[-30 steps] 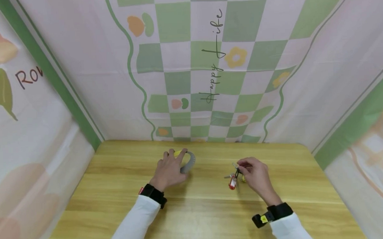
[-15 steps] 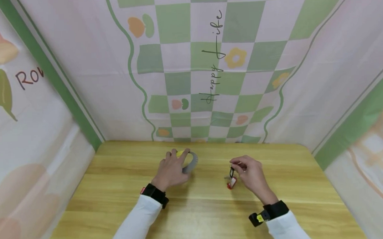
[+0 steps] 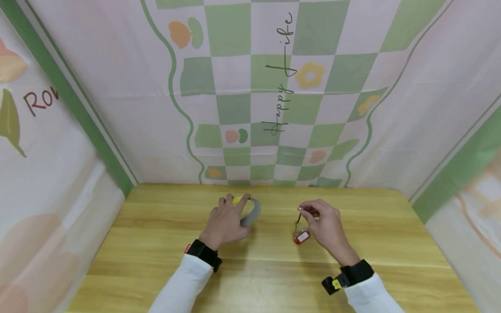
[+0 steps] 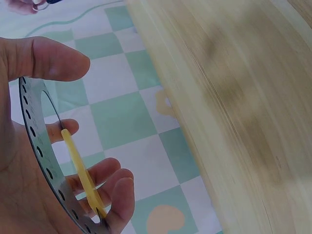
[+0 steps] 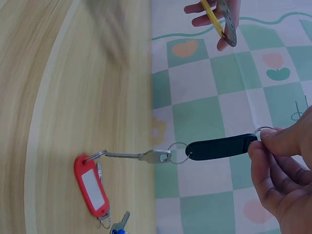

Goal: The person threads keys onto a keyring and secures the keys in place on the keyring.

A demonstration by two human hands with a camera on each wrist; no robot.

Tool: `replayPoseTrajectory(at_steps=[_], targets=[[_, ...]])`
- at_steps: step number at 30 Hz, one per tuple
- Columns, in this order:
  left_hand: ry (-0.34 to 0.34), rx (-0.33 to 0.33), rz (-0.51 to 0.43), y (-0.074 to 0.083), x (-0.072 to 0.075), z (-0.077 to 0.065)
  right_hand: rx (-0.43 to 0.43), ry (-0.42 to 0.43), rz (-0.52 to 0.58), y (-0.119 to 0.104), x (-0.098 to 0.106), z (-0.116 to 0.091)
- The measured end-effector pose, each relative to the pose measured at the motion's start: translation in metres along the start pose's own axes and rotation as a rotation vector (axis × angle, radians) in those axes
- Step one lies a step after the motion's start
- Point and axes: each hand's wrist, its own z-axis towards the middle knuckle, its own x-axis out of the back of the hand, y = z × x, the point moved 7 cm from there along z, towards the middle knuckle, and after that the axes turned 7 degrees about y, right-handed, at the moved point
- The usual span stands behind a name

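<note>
My left hand (image 3: 224, 225) grips a grey metal ring-shaped tool (image 3: 252, 215) with a row of holes along its edge and a yellow grip (image 4: 82, 168). Thumb and fingers curl round it; I cannot tell its exact kind. To the right, my right hand (image 3: 325, 221) pinches a small metal ring (image 5: 263, 129) at the end of a keychain. A black tag (image 5: 219, 147) hangs from that ring, then a silver key (image 5: 157, 156), then a red key tag (image 3: 302, 237) with a white label. Another key (image 5: 120, 224) with a blue part shows at the bottom of the right wrist view.
Both hands are over a light wooden table (image 3: 256, 282). Behind it hangs a cloth (image 3: 231, 110) with green and white checks, and patterned cloth (image 3: 56, 221) also encloses the sides. Black straps with cameras sit on both wrists.
My right hand has moved left and slightly away from me, the keychain stretching out below its fingers and the red tag turning. My left hand has shifted slightly right with the ring-shaped tool.
</note>
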Motion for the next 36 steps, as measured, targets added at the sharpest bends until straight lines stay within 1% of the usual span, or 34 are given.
replayPoseTrajectory(at_steps=[6,13,21,27,32,36], targets=[[-0.008,0.003,0.002,0.000,0.000,0.000,0.015,-0.016,-0.009,-0.004,0.000,0.001],[-0.011,-0.003,0.025,0.002,-0.001,0.000,0.038,0.007,0.010,-0.010,0.002,0.004],[-0.004,-0.009,0.024,0.004,0.001,-0.001,-0.003,0.033,0.043,-0.014,0.005,0.005],[0.005,-0.014,0.034,0.005,0.002,-0.001,-0.012,0.066,0.074,-0.017,0.008,0.007],[0.008,-0.014,0.028,0.005,0.003,-0.001,-0.030,0.067,0.077,-0.016,0.009,0.008],[0.010,-0.014,0.025,0.006,0.004,-0.001,-0.029,0.069,0.079,-0.018,0.008,0.008]])
